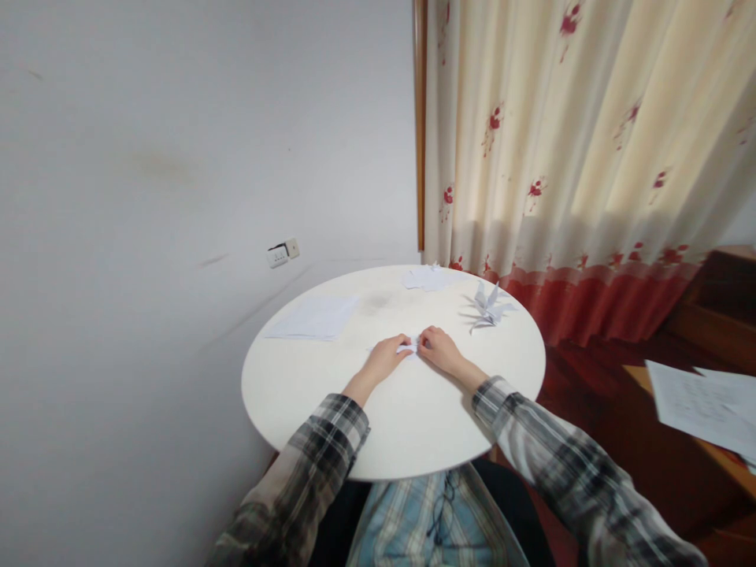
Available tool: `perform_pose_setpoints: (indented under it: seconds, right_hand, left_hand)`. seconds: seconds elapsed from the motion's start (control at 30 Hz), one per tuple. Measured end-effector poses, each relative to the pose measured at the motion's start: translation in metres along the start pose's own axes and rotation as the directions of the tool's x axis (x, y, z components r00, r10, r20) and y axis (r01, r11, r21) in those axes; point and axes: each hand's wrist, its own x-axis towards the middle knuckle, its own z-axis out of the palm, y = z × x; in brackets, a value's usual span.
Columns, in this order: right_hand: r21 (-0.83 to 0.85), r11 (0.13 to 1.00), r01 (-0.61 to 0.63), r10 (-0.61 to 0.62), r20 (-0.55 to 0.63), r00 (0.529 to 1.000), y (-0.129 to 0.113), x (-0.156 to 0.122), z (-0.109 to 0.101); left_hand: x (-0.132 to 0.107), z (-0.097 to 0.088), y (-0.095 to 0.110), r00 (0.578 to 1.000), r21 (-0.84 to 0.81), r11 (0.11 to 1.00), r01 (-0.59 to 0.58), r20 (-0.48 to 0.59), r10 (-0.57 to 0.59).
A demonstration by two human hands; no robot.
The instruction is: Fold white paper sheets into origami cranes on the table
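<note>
A small folded piece of white paper (406,348) lies between my two hands near the middle of the round white table (407,429). My left hand (387,357) pinches its left side between thumb and fingers. On the other side, my right hand (440,350) has its fingers closed on the paper's right end. Most of the paper is covered by my fingers, so its exact shape does not show. To the right of my hands stand folded white paper cranes (489,305), close together.
A stack of white paper sheets (313,316) lies at the table's left. More white paper pieces (428,278) rest at the far edge. A wall with a socket (277,256) borders the left side, and a curtain (531,157) hangs behind. Written sheets (702,402) lie on furniture at right.
</note>
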Motion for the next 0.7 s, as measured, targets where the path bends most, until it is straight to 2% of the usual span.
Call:
perform_pose_setpoints:
  seconds: [0.7]
  right_hand:
    - [0.037,0.999,0.006,-0.005,-0.014,1.0,0.0037,0.0009,0.0026]
  left_hand:
    - [0.0037,0.0038,-0.0053,1.0,-0.011,1.0,-0.012,-0.01,0.012]
